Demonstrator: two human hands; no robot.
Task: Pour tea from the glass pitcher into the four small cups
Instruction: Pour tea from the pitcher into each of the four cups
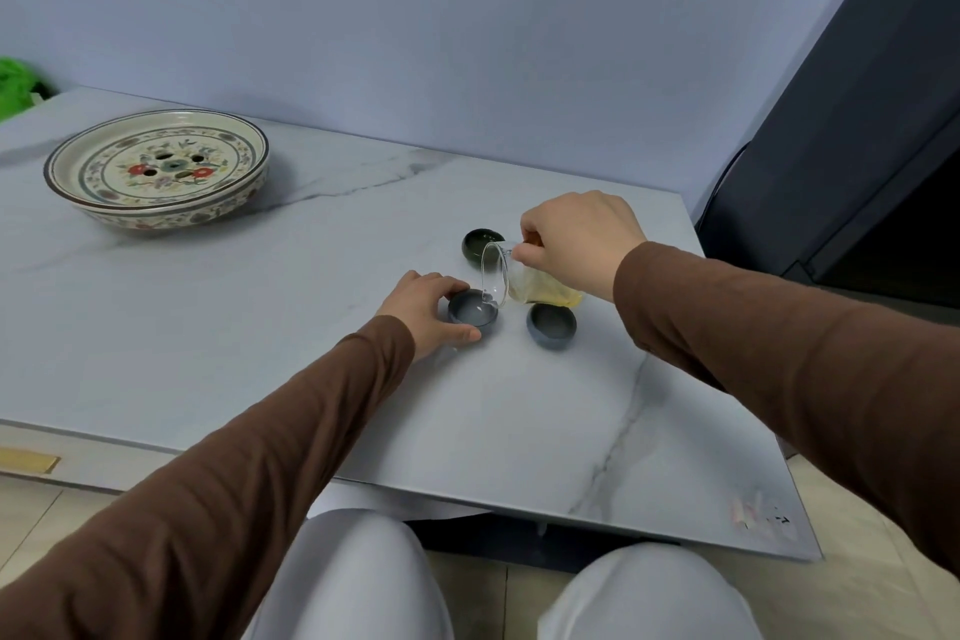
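Tea tips from the clear glass pitcher (pixel 524 278) our right hand (pixel 582 237) grips; our left hand (pixel 428 309) curls around the grey round cup (pixel 472 311).

A pale marble-veined tabletop (pixel 260 353) meets a plain bluish wall (pixel 467 16) (evenly lit) above beige floor tiles (pixel 841 509).

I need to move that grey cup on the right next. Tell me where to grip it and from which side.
Take the grey cup by its rim and outer wall, fingers and thumb on opposite sides, coming from above and the near side. It is low, round and handle-free, standing upright with its mouth open. The tilted glass pitcher in the right hand hangs just behind it, so the far side is crowded.
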